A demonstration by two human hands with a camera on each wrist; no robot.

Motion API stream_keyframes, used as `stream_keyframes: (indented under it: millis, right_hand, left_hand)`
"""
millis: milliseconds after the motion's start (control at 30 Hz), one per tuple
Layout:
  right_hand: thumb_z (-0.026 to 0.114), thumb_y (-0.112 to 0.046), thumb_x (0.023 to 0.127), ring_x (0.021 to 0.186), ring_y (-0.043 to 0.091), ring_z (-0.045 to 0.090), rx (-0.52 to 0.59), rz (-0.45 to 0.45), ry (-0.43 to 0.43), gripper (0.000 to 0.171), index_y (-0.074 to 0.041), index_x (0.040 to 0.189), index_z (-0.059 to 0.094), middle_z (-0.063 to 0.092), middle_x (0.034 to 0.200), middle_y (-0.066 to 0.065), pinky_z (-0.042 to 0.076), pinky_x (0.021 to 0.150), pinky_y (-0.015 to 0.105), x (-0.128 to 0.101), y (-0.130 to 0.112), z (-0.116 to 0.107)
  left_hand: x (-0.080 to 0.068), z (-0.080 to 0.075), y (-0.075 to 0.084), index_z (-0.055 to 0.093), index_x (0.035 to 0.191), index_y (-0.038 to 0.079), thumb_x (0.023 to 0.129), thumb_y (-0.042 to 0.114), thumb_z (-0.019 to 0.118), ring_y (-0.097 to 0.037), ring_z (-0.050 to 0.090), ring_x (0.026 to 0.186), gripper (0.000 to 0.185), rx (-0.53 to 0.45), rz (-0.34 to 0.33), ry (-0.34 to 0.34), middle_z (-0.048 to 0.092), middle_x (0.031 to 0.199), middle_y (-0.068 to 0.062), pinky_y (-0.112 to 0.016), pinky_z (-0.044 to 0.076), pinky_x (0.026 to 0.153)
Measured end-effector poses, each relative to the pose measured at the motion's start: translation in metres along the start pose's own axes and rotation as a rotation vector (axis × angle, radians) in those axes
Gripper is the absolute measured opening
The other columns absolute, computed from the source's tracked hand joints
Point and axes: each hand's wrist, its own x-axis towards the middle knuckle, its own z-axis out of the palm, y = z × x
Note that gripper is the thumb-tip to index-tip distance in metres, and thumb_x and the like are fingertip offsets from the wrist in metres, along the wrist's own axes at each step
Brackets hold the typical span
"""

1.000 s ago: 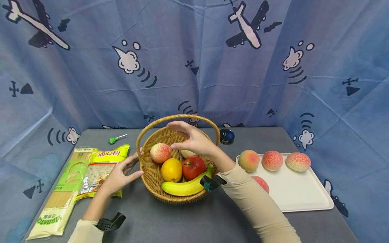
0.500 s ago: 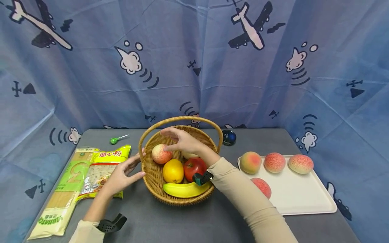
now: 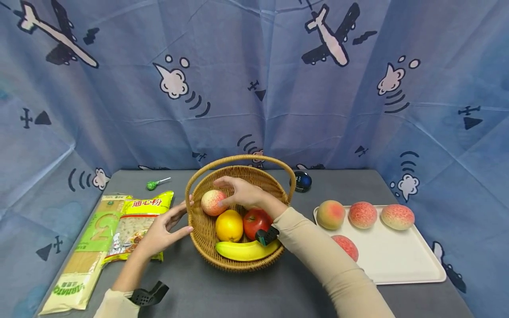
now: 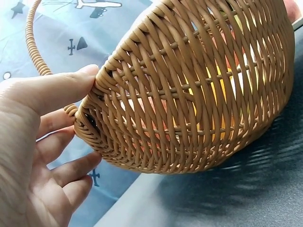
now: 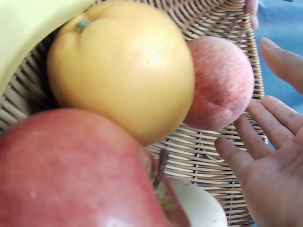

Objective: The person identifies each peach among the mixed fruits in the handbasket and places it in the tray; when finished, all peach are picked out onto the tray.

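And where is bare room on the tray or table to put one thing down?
The tray is bare at its near right part; peaches border it on the far and left sides. The table is bare in front of the basket, between the sleeves. Crowded: inside the basket, with fruit and the right hand; table's left, under bags.

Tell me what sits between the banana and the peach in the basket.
The yellow-orange fruit lies between the banana and the peach; both the head and right wrist views show it.
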Motion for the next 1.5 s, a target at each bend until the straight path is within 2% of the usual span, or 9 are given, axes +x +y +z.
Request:
stream_keyframes:
  millis: [100, 200, 433, 500, 733, 800, 967, 1067, 1500]
  right_hand:
    - [0.076, -0.013, 0.080, 0.134, 0.021, 0.039, -0.025, 0.005, -0.011, 0.065, -0.005, 0.137, 0.045, 0.048, 0.141, 0.008, 0.033, 0.114, 0.036, 0.001, 0.002, 0.001]
    - [0.076, -0.015, 0.080, 0.133, 0.021, 0.040, -0.048, 0.005, -0.015, 0.066, -0.004, 0.138, 0.045, 0.048, 0.141, 0.008, 0.035, 0.113, 0.036, 0.002, 0.004, 0.003]
    - [0.076, -0.014, 0.080, 0.132, 0.022, 0.041, -0.070, 0.050, -0.008, 0.067, -0.006, 0.139, 0.044, 0.047, 0.141, 0.009, 0.038, 0.110, 0.036, 0.004, 0.008, 0.007]
    - [0.076, -0.013, 0.080, 0.132, 0.022, 0.041, -0.072, 0.066, -0.007, 0.068, -0.006, 0.139, 0.043, 0.046, 0.141, 0.010, 0.037, 0.110, 0.037, 0.004, 0.008, 0.008]
    - [0.077, -0.011, 0.079, 0.129, 0.024, 0.044, -0.074, 0.089, 0.009, 0.068, -0.004, 0.138, 0.044, 0.049, 0.138, 0.012, 0.040, 0.108, 0.037, 0.004, 0.009, 0.009]
    - [0.078, -0.011, 0.078, 0.128, 0.024, 0.045, -0.095, 0.079, 0.018, 0.067, -0.004, 0.137, 0.046, 0.051, 0.137, 0.012, 0.040, 0.108, 0.036, 0.005, 0.009, 0.009]
    - [0.080, -0.014, 0.076, 0.124, 0.024, 0.049, -0.177, 0.023, 0.051, 0.063, -0.007, 0.132, 0.052, 0.055, 0.132, 0.009, 0.044, 0.104, 0.035, 0.006, 0.009, 0.010]
    - [0.080, -0.017, 0.076, 0.121, 0.023, 0.051, -0.226, -0.005, 0.057, 0.061, -0.009, 0.130, 0.053, 0.055, 0.131, 0.008, 0.045, 0.101, 0.034, 0.006, 0.008, 0.011]
    - [0.083, -0.013, 0.071, 0.115, 0.019, 0.053, -0.286, -0.067, 0.028, 0.069, -0.014, 0.132, 0.052, 0.056, 0.130, 0.005, 0.044, 0.102, 0.031, 0.005, 0.009, 0.014]
  left_hand:
    - [0.000, 0.001, 0.000, 0.043, 0.140, 0.001, 0.086, 0.012, 0.069, -0.036, 0.041, 0.131, 0.061, -0.003, 0.005, 0.001, 0.045, 0.142, -0.021, -0.006, 0.032, 0.101]
    - [0.001, 0.001, 0.000, 0.043, 0.140, 0.001, 0.086, 0.012, 0.069, -0.035, 0.041, 0.131, 0.061, 0.000, 0.015, 0.002, 0.046, 0.142, -0.021, -0.006, 0.032, 0.102]
    - [0.001, 0.001, 0.000, 0.043, 0.140, 0.003, 0.086, 0.013, 0.071, -0.005, 0.043, 0.129, 0.062, 0.006, 0.016, 0.010, 0.045, 0.143, -0.020, -0.006, 0.032, 0.102]
    - [0.001, 0.001, 0.001, 0.043, 0.141, 0.003, 0.085, 0.015, 0.071, -0.001, 0.042, 0.128, 0.063, 0.004, 0.005, 0.008, 0.044, 0.144, -0.019, -0.006, 0.032, 0.102]
    - [0.002, 0.001, 0.004, 0.043, 0.141, 0.004, 0.085, 0.018, 0.072, -0.016, 0.043, 0.131, 0.064, 0.007, -0.019, 0.000, 0.045, 0.144, -0.016, -0.006, 0.032, 0.101]
    - [0.002, 0.002, 0.004, 0.043, 0.141, 0.004, 0.085, 0.018, 0.072, -0.015, 0.043, 0.131, 0.064, 0.005, -0.018, -0.001, 0.045, 0.143, -0.016, -0.006, 0.032, 0.101]
    - [0.001, 0.001, 0.004, 0.043, 0.141, 0.005, 0.085, 0.016, 0.071, 0.005, 0.041, 0.126, 0.064, -0.005, -0.006, 0.001, 0.045, 0.143, -0.016, -0.006, 0.032, 0.102]
    - [0.000, 0.001, 0.003, 0.044, 0.140, 0.005, 0.085, 0.015, 0.071, 0.011, 0.040, 0.124, 0.062, -0.009, 0.007, 0.004, 0.045, 0.144, -0.017, -0.006, 0.032, 0.102]
    - [0.001, 0.003, -0.002, 0.045, 0.139, 0.002, 0.085, 0.010, 0.070, 0.007, 0.041, 0.124, 0.060, -0.008, 0.046, 0.018, 0.046, 0.141, -0.021, -0.007, 0.032, 0.102]
